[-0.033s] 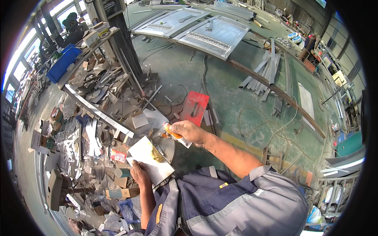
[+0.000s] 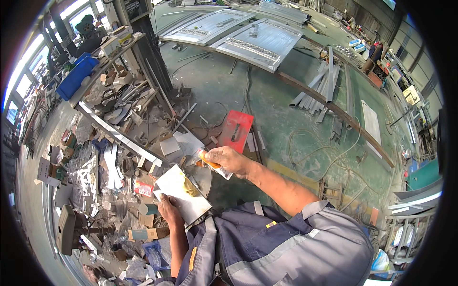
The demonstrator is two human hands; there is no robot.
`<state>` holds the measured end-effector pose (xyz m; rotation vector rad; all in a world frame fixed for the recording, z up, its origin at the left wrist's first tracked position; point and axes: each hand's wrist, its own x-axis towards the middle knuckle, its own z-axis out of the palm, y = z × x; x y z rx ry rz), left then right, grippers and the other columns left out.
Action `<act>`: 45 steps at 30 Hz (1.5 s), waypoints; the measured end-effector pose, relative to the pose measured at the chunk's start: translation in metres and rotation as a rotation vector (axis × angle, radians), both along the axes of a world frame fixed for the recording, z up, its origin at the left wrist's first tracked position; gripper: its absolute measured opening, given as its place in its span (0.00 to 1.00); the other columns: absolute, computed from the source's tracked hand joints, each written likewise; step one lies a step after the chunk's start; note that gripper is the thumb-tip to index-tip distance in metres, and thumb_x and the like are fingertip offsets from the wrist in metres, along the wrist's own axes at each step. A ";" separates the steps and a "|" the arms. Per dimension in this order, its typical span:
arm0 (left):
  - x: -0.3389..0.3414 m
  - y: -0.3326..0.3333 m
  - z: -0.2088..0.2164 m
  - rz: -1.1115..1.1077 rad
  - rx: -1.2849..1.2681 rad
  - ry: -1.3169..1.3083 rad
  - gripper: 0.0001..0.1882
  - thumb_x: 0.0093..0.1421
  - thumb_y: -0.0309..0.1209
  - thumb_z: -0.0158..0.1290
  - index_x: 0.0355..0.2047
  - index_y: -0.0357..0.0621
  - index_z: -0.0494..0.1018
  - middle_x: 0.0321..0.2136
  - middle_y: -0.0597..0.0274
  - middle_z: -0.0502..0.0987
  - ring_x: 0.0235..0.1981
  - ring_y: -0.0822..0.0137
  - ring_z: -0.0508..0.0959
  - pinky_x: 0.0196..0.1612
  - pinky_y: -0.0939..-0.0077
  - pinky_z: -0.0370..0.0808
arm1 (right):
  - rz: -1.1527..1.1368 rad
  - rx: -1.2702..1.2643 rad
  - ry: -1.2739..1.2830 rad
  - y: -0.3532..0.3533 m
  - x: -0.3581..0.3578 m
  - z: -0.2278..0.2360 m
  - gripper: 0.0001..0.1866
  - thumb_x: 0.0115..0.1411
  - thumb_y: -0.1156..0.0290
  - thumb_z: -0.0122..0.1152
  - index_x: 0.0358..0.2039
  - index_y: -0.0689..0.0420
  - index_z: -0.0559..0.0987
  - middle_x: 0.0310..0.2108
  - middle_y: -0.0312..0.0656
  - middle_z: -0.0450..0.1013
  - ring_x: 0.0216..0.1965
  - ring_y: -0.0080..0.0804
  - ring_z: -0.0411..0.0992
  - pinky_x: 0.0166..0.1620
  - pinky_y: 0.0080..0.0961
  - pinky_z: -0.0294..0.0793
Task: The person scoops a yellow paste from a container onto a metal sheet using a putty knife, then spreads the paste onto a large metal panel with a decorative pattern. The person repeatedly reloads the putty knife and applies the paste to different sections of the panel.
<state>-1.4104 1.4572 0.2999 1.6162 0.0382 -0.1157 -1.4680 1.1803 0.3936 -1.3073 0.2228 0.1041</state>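
Note:
My left hand [image 2: 168, 209] grips the near left edge of a flat whitish board [image 2: 177, 198], its thumb lying on top. On the board's upper right part sits a lump of yellow paste [image 2: 190, 188]. Up and to the right of the board, my right hand [image 2: 226, 161] is closed around a small orange and white tube [image 2: 214, 167]. The tube's orange end points left and its flat pale end sticks out below the fingers. Part of the tube is hidden by the hand. A round grey surface [image 2: 205, 177] shows behind the board.
A red panel [image 2: 237, 131] with a dark handle-like piece lies beyond my right hand. Scrap, boxes and plastic [image 2: 129, 209] litter the left side. A cluttered bench [image 2: 117, 102] carries a blue bin [image 2: 77, 76]. Large metal panels [image 2: 260, 43] rest on supports ahead; a hose [image 2: 305, 178] loops at right.

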 end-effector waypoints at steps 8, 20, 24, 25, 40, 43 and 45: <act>0.001 -0.004 -0.007 0.026 -0.010 -0.012 0.33 0.75 0.51 0.38 0.17 0.41 0.65 0.15 0.67 0.64 0.17 0.73 0.63 0.22 0.74 0.61 | 0.028 -0.130 0.017 -0.001 -0.001 -0.005 0.28 0.67 0.44 0.60 0.35 0.62 0.83 0.27 0.31 0.72 0.30 0.16 0.66 0.35 0.19 0.66; 0.006 -0.010 -0.005 -0.012 -0.040 0.002 0.33 0.75 0.52 0.39 0.16 0.42 0.65 0.14 0.66 0.65 0.16 0.72 0.64 0.21 0.75 0.61 | 0.002 -0.066 0.066 -0.008 -0.014 -0.015 0.23 0.68 0.53 0.62 0.42 0.65 0.82 0.35 0.34 0.78 0.36 0.18 0.71 0.41 0.19 0.71; 0.008 -0.009 -0.010 -0.015 -0.038 0.018 0.33 0.75 0.51 0.39 0.16 0.42 0.65 0.14 0.66 0.65 0.16 0.73 0.64 0.22 0.75 0.61 | 0.004 -0.062 0.082 -0.014 -0.017 -0.020 0.22 0.68 0.55 0.63 0.43 0.65 0.82 0.36 0.35 0.78 0.38 0.18 0.73 0.44 0.19 0.72; 0.008 -0.009 -0.010 -0.020 -0.033 0.014 0.33 0.76 0.51 0.39 0.16 0.42 0.66 0.14 0.67 0.65 0.16 0.73 0.64 0.22 0.75 0.61 | 0.000 -0.060 0.079 -0.015 -0.017 -0.021 0.22 0.67 0.55 0.63 0.43 0.66 0.82 0.37 0.35 0.79 0.38 0.19 0.73 0.44 0.20 0.73; 0.009 -0.015 0.000 -0.050 0.055 -0.087 0.34 0.75 0.52 0.39 0.16 0.42 0.66 0.14 0.67 0.66 0.16 0.73 0.64 0.22 0.75 0.60 | 0.028 -0.219 0.046 -0.020 -0.022 -0.021 0.20 0.66 0.56 0.65 0.38 0.64 0.81 0.30 0.31 0.74 0.32 0.16 0.69 0.35 0.19 0.70; 0.010 -0.011 -0.005 -0.074 0.000 -0.097 0.34 0.75 0.53 0.39 0.16 0.42 0.66 0.13 0.67 0.66 0.16 0.73 0.65 0.22 0.75 0.60 | 0.057 -0.262 0.014 -0.017 -0.022 -0.014 0.20 0.65 0.55 0.66 0.35 0.63 0.80 0.28 0.30 0.73 0.30 0.15 0.67 0.33 0.18 0.68; 0.008 -0.012 -0.001 -0.054 -0.026 -0.059 0.34 0.74 0.53 0.39 0.16 0.42 0.66 0.13 0.67 0.66 0.16 0.74 0.65 0.22 0.76 0.60 | 0.064 -0.255 0.018 -0.013 -0.021 -0.011 0.20 0.65 0.55 0.67 0.34 0.63 0.80 0.28 0.30 0.73 0.29 0.14 0.67 0.33 0.18 0.68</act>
